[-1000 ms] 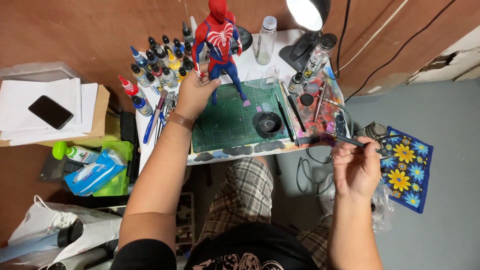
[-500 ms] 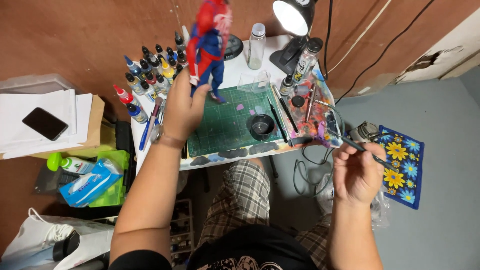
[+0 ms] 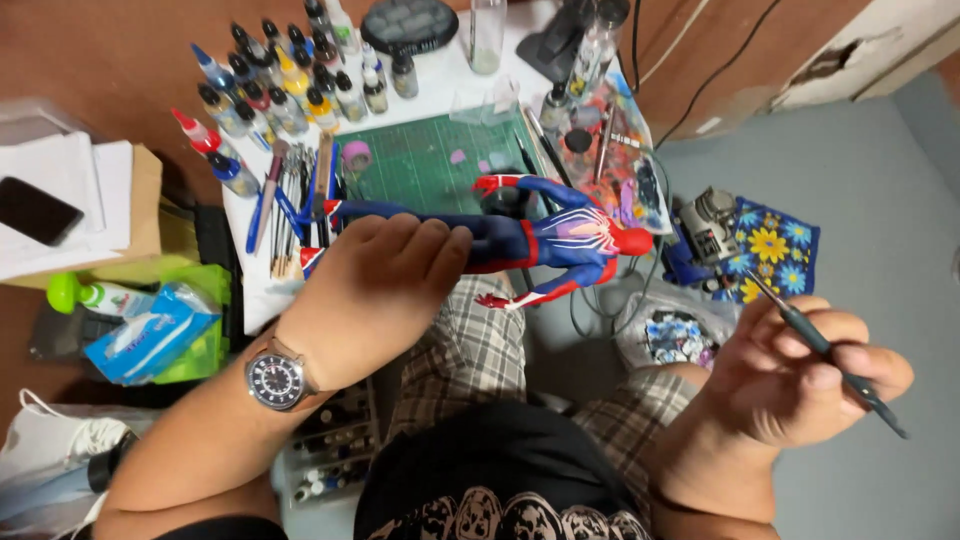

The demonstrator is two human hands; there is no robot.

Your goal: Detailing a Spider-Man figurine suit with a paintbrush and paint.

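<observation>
My left hand (image 3: 375,285), with a wristwatch on the wrist, grips a red and blue action figure (image 3: 540,235) by its legs. The figure lies sideways over the front edge of the desk, its head pointing right. My right hand (image 3: 790,375) is low on the right and pinches a thin dark paintbrush (image 3: 825,350), tip pointing up and left. A green cutting mat (image 3: 425,165) lies on the desk behind the figure.
Several small paint bottles (image 3: 275,85) stand at the back left of the desk, brushes and pens (image 3: 290,205) beside the mat. A paint-smeared palette (image 3: 625,165) sits right. A phone (image 3: 35,210) rests on papers, wipes pack (image 3: 140,330) below, flowered cloth (image 3: 775,245) on the floor.
My left hand has brought the figure down from upright above the mat to lying sideways near my lap. The view has dropped closer to the desk. My right hand still holds the brush.
</observation>
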